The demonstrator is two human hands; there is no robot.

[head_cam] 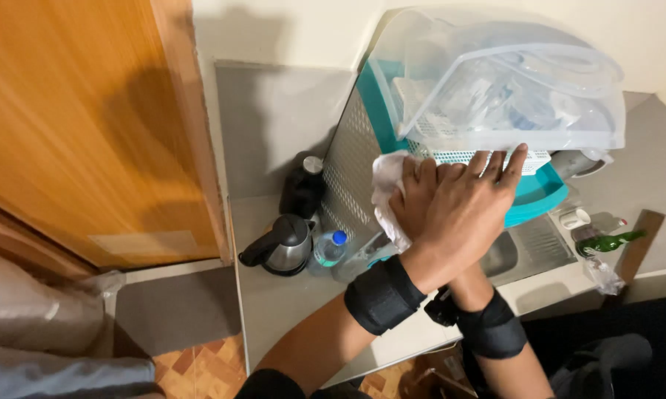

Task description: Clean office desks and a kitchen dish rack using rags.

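Observation:
A dish drainer stands by the sink: a teal tray [540, 196], a white lattice basket [451, 156] and a clear plastic lid [495, 74] over blurred dishes. My arms cross in front of it, each with a black wrist band. My right hand [415, 193] is shut on a white cloth [384, 185], pressed to the drainer's left front corner. My left hand [475, 203] lies over the right one, its fingers stretched flat against the basket's front edge.
A perforated metal panel [347, 174] leans at the drainer's left. Beside it stand a black flask [303, 186], a steel kettle [282, 247] and a blue-capped water bottle [330, 248]. A steel sink [528, 247], a green bottle [606, 242] and a wooden door [89, 125] are around.

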